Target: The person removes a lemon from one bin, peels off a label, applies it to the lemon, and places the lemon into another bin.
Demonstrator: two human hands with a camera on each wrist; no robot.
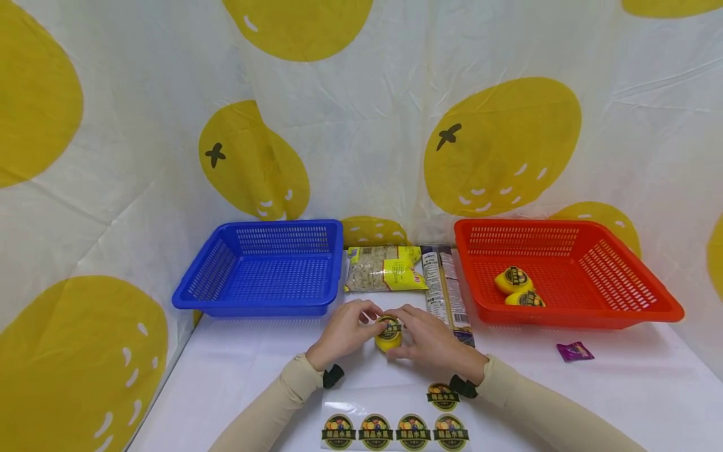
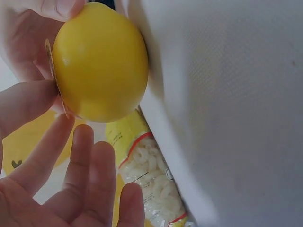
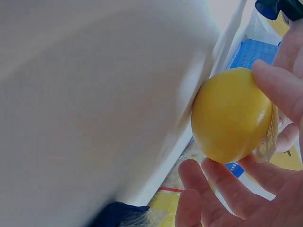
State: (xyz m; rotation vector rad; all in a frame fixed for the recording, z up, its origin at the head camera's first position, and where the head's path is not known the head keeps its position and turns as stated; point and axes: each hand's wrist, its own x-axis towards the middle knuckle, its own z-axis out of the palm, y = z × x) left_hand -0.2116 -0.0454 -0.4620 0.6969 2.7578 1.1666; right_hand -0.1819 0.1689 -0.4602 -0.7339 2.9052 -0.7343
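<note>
Yellow lemon (image 1: 388, 336) on the white table (image 1: 621, 383), pinched between left hand (image 1: 344, 333) and right hand (image 1: 432, 345); round sticker (image 1: 390, 326) seemingly under their fingertips

A white table (image 1: 621, 389) fills the foreground under even, soft light. Behind it — and round its left side — hangs a creased white curtain (image 1: 367, 125) printed with big yellow fruit shapes.

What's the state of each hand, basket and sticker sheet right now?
Left hand: fingers hold the round yellow fruit.
Right hand: fingers press the fruit's sticker.
Blue plastic basket: empty.
Red plastic basket: two stickered yellow fruits inside.
Clear sticker sheet: five stickers left.
</note>
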